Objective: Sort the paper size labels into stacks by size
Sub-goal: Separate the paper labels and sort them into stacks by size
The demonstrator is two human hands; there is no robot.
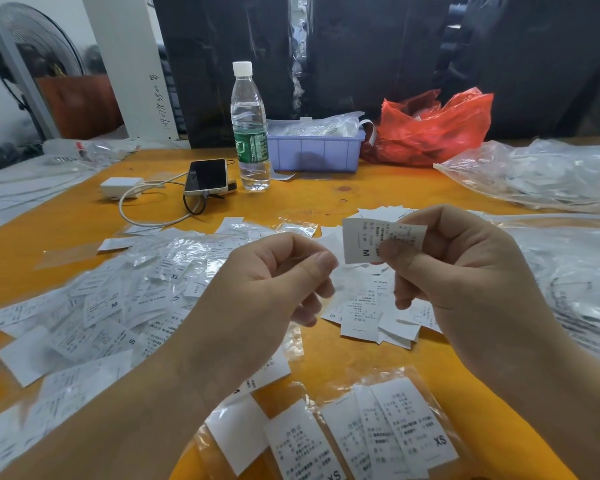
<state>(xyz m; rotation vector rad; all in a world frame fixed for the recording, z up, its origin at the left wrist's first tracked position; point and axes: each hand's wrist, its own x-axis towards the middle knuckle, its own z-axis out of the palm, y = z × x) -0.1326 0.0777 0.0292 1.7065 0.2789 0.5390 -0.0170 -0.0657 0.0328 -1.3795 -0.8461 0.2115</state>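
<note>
My right hand point(465, 265) pinches a white paper label marked M point(362, 242) between thumb and forefinger, held above the orange table point(326, 195). My left hand point(267, 289) hovers just left of it with fingers curled and thumb against the forefinger; I see nothing in it. A big loose heap of mixed labels point(118, 306), some in clear sleeves, covers the table's left side. A small pile of labels point(371, 317) lies under my hands. Several XS labels point(378, 438) lie in a row at the near edge.
A water bottle point(250, 129), a phone point(207, 177) on a cable with a white charger point(121, 187), a lilac tray point(314, 150) and a red plastic bag point(433, 129) stand at the back. Clear plastic bags point(551, 174) fill the right side.
</note>
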